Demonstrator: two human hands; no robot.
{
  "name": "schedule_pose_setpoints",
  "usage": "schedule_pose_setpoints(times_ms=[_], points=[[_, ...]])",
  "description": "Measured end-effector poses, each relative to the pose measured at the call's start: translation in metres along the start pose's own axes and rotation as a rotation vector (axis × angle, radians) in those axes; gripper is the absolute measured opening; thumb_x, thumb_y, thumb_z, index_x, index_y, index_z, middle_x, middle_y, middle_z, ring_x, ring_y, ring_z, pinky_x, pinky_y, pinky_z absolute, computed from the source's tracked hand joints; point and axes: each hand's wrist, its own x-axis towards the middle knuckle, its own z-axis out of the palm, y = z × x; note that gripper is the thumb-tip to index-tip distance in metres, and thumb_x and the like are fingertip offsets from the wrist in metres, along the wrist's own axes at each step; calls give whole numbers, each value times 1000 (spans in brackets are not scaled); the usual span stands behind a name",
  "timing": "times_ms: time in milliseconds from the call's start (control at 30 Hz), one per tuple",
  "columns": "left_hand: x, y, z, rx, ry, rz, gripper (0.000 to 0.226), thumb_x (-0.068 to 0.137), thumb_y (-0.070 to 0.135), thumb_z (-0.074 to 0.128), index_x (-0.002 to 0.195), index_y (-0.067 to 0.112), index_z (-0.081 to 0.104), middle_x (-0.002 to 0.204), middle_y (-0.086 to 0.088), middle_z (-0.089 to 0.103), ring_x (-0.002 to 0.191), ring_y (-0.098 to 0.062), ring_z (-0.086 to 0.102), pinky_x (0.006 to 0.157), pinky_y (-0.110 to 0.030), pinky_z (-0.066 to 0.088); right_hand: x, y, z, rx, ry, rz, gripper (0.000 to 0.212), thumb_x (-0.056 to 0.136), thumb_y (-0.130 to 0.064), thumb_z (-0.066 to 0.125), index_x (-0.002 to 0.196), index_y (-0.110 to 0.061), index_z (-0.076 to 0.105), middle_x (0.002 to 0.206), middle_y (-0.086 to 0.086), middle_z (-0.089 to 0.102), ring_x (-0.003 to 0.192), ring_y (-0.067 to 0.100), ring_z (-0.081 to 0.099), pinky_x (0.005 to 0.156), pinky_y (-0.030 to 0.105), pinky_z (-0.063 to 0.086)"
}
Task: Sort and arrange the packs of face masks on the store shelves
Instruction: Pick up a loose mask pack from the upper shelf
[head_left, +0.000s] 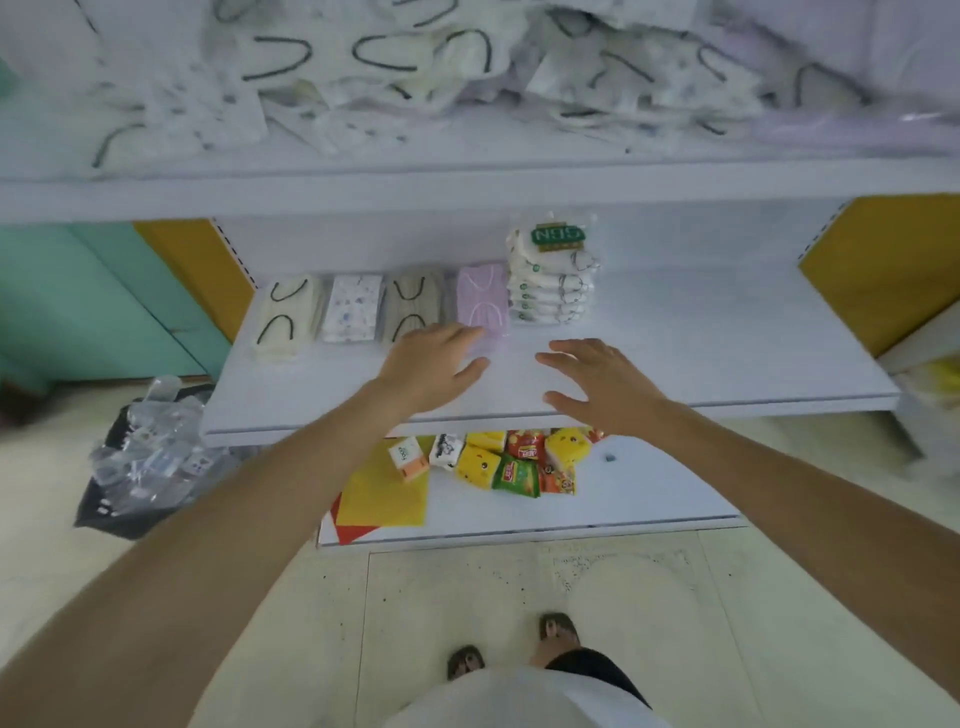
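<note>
On the middle shelf (701, 358), a row of mask packs is laid side by side, each with its long axis running front to back. The purple pack (483, 293) lies straight ahead of the left hand (434, 366), whose straightened fingers appear to rest on its near end; nothing is gripped. The right hand (597, 387) is spread loosely over bare shelf, to the right of that pack, and holds nothing, so the left is judged nearer. Just beside the purple pack, a stack of white packs (550, 299) is topped by a green label (558, 236), seemingly lettered "GEN" upside down.
</note>
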Motion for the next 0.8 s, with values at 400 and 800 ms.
schedule_pose_setpoints(times_ms=[400, 800], points=[[65, 137, -137, 125, 417, 276, 57, 86, 44, 31, 108, 7, 68, 94, -11, 70, 79, -27, 68, 60, -33, 52, -99, 84, -160, -300, 237, 13, 55, 98, -47, 35, 148, -29, 22, 153, -4, 24, 138, 17, 25, 110, 27, 15], [154, 271, -174, 172, 323, 55, 43, 100, 39, 33, 138, 21, 41, 140, -3, 44, 125, -22, 45, 89, -34, 41, -175, 218, -223, -109, 485, 163, 51, 95, -42, 44, 142, -23, 36, 142, 0, 40, 131, 22, 36, 107, 35, 29]])
